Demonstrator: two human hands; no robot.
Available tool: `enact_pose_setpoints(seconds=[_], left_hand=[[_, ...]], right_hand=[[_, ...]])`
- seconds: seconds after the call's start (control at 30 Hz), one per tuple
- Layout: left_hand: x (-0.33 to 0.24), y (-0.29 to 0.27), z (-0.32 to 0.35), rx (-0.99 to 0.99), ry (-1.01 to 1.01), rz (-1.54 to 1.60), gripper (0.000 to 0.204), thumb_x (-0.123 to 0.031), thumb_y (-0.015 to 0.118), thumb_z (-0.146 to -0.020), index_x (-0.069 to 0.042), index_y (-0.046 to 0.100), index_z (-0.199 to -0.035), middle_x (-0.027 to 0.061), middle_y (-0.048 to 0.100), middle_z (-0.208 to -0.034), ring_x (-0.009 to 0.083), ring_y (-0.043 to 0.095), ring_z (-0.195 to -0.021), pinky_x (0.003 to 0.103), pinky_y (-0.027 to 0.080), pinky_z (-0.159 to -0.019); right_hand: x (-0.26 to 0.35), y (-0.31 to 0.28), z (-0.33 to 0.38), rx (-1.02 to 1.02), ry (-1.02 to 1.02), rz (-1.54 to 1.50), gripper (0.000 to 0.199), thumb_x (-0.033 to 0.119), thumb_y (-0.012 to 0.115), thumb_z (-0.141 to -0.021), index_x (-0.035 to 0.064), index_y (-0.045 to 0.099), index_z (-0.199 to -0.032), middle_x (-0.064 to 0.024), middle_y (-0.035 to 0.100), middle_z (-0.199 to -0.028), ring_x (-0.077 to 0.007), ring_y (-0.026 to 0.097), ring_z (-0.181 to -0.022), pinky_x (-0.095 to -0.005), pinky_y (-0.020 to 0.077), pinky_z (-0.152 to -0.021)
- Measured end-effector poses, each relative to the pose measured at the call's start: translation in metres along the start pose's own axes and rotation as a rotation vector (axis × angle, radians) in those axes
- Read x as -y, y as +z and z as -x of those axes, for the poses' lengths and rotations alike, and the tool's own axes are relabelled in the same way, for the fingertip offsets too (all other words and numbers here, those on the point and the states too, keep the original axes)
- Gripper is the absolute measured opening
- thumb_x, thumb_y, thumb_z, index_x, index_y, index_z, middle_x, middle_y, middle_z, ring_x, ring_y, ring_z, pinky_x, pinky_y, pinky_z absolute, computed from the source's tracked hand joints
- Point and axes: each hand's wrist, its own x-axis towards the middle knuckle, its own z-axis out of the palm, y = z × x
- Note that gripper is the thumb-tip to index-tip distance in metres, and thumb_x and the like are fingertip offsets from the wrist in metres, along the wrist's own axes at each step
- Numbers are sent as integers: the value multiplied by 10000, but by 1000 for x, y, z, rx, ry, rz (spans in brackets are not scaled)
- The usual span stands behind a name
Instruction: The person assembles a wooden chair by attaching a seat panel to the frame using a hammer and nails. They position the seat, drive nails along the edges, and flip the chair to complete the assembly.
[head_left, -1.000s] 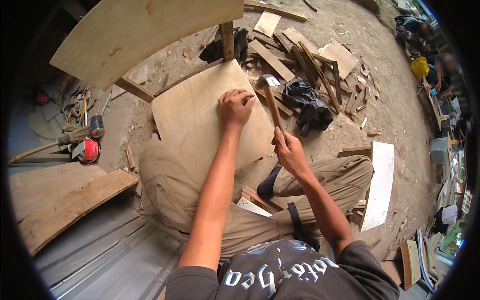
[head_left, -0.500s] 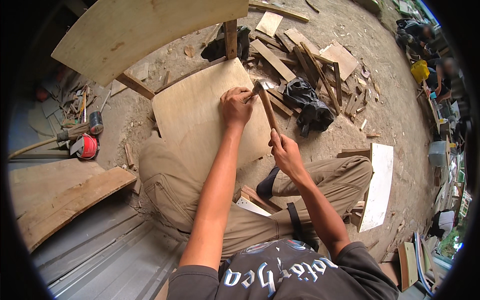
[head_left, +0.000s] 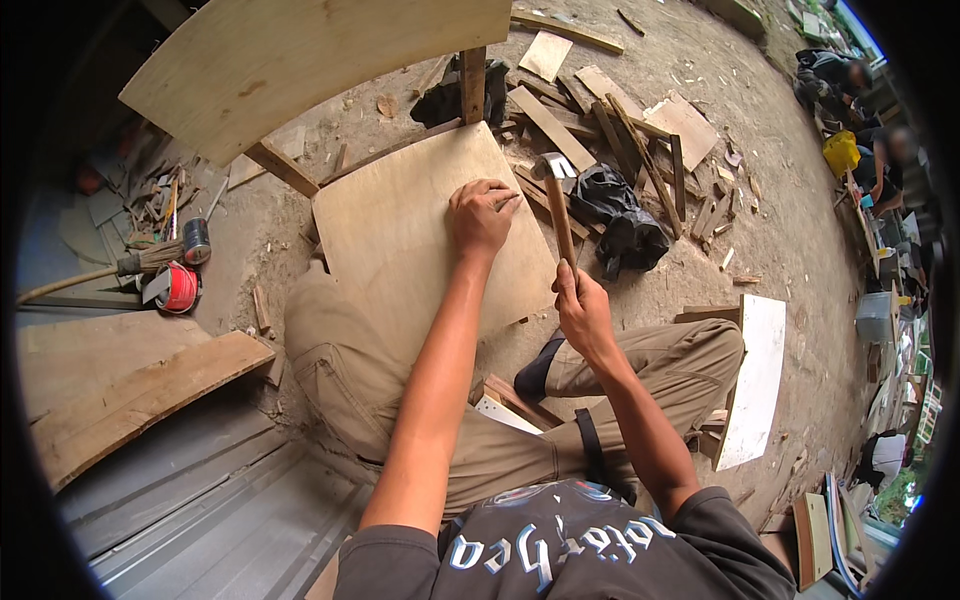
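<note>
My left hand (head_left: 480, 220) rests on a pale plywood panel (head_left: 385, 225), near its right edge. Its thumb and fingers pinch a nail, of which only a thin sliver shows at the fingertips. In my right hand (head_left: 585, 315) is a claw hammer (head_left: 562, 222), gripped low on its wooden handle. The metal head is raised to the right of my left fingers, apart from them. The panel lies like a seat in front of my knees, and wooden posts (head_left: 473, 88) join it to an upper curved-looking plywood panel (head_left: 310, 65).
Wood scraps (head_left: 550, 130) and a black plastic bag (head_left: 620, 220) lie on the dirt beyond the panel. To the left are a broom (head_left: 150, 260), a red spool (head_left: 178, 290) and a thick board (head_left: 150, 400). A white-topped board (head_left: 755, 380) stands by my right knee. People (head_left: 885, 165) sit far right.
The hammer head has lifted away from my left fingertips, up and to the right. My left hand still pinches at the panel's edge. The whole view has shifted slightly.
</note>
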Motion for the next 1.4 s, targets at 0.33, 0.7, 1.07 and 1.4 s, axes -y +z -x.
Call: enact_pose_setpoints(seconds=[0.33, 0.7, 1.07, 1.4], left_hand=[[7, 8, 9, 55, -40, -390, 368, -141, 515, -950, -96, 579, -1309, 76, 545, -1407, 282, 404, -1399, 541, 182, -1199], [1, 5, 7, 44, -62, -345, 335, -127, 515, -948, -130, 634, -1262, 56, 561, -1405, 247, 428, -1387, 510, 234, -1186], [29, -8, 7, 139, 105, -380, 442, -135, 464, -952, -178, 559, -1382, 75, 520, -1457, 284, 411, -1403, 509, 229, -1184], [28, -3, 7, 134, 38, -384, 461, -141, 463, -950, -195, 538, -1402, 73, 469, -1502, 270, 369, -1433, 539, 154, -1198]], right_hand=[[36, -7, 11, 53, -87, -182, 465, 390, 449, -1057, -9, 557, -843, -26, 471, -580, -90, 439, -540, -296, 363, -485], [-10, -4, 35, 80, 262, -143, 547, 455, 402, -1057, -8, 541, -803, -43, 481, -613, -116, 452, -580, -311, 382, -529], [75, -10, 13, 12, -383, -386, 424, 369, 378, -1074, 7, 510, -898, 40, 429, -605, -35, 393, -523, -221, 311, -461], [-6, 6, 44, 115, 330, -159, 530, 452, 378, -1064, -1, 563, -858, -30, 467, -602, -111, 453, -544, -293, 373, -502]])
